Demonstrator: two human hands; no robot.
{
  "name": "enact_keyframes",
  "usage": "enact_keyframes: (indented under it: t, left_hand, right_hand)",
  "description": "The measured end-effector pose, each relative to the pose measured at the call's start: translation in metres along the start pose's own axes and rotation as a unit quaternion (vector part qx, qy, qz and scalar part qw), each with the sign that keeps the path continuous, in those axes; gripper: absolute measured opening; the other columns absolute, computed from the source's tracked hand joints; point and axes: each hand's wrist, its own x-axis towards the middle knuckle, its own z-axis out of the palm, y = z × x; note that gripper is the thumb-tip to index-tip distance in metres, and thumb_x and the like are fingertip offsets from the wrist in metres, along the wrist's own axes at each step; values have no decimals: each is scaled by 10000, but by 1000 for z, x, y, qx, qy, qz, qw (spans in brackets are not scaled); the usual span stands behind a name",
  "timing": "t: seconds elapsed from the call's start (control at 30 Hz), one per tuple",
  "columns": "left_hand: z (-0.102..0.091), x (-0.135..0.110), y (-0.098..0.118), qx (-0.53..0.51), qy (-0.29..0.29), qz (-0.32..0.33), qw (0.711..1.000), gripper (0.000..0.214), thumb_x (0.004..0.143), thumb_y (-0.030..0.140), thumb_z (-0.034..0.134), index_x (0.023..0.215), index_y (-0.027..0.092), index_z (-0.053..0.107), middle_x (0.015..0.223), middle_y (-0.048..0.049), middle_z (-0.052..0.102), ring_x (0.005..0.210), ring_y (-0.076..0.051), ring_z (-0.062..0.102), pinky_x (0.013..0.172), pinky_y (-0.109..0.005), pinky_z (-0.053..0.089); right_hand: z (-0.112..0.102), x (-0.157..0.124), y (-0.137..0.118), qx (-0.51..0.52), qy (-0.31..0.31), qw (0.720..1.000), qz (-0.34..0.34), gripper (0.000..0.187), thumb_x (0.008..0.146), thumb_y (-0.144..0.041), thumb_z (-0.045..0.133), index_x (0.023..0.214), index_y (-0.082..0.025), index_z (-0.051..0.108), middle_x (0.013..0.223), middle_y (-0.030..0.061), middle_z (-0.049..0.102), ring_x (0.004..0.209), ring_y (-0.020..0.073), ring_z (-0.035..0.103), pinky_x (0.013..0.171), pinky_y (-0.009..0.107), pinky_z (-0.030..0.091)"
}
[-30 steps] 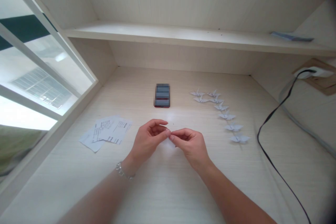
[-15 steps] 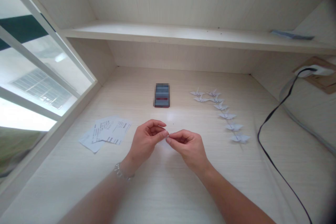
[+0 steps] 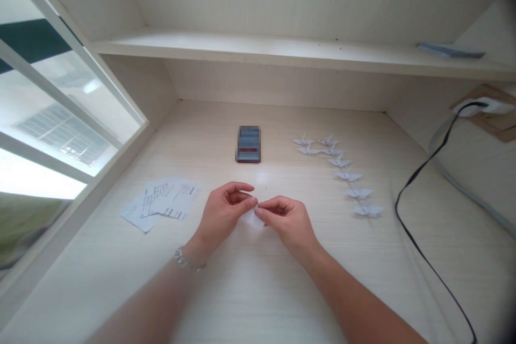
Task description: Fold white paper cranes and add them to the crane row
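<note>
Between my fingertips is a small piece of white paper [image 3: 253, 218], mostly covered by the fingers, so its folds cannot be made out. My left hand [image 3: 228, 208], with a beaded bracelet [image 3: 186, 261] at the wrist, pinches it from the left between thumb and fingers. From the right, my right hand [image 3: 285, 221] pinches the same paper, its thumb and fingertips almost touching those of the left. To the right, several folded white paper cranes [image 3: 349, 177] stand in a curved line on the desk.
Loose printed paper sheets [image 3: 171, 199] overlap on the left. A phone-like dark rectangle [image 3: 249, 145], blurred out, lies beyond my hands. At the right, a black cable [image 3: 411, 183] hangs from a wall socket [image 3: 489, 110]. A shelf [image 3: 282, 52] crosses above the desk's back.
More of the white paper shows below my fingertips now. My right hand has shifted slightly left and up. The cranes and sheets stay where they were.
</note>
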Motion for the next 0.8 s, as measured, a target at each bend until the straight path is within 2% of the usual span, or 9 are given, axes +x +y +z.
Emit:
enact_keyframes:
  t: [0.1, 0.17, 0.53, 0.8]
  left_hand:
    - [0, 0, 1, 17, 11, -18, 1000, 300, 639, 242, 721, 899, 143, 609, 688, -49, 696, 624, -146, 632, 575, -224, 469]
    - [1, 0, 1, 26, 14, -25, 999, 305, 641, 248, 718, 904, 140, 608, 687, -52, 696, 610, -145, 630, 552, -219, 467]
    - [-1, 1, -3, 59, 19, -13, 998, 330, 647, 299, 705, 928, 153, 615, 721, -62, 700, 631, -158, 636, 555, -231, 479]
    - [0, 1, -5, 51, 25, -9, 998, 323, 644, 290, 707, 922, 151, 619, 716, -68, 696, 626, -154, 632, 552, -225, 475]
  right_hand:
    - [-2, 3, 3, 55, -23, 997, 56, 189, 606, -314, 738, 708, -167, 677, 670, 22, 669, 606, 139, 602, 548, 262, 495]
    - [-3, 5, 5, 74, -29, 994, 69, 204, 590, -303, 751, 716, -163, 673, 685, 23, 670, 616, 140, 606, 551, 261, 499]
    - [-2, 5, 7, 85, -13, 993, 76, 213, 563, -279, 767, 706, -152, 673, 684, 38, 681, 622, 147, 607, 583, 272, 479]
    - [-2, 5, 8, 89, -23, 993, 71, 196, 582, -268, 755, 721, -150, 683, 669, 34, 680, 599, 140, 602, 556, 264, 477]
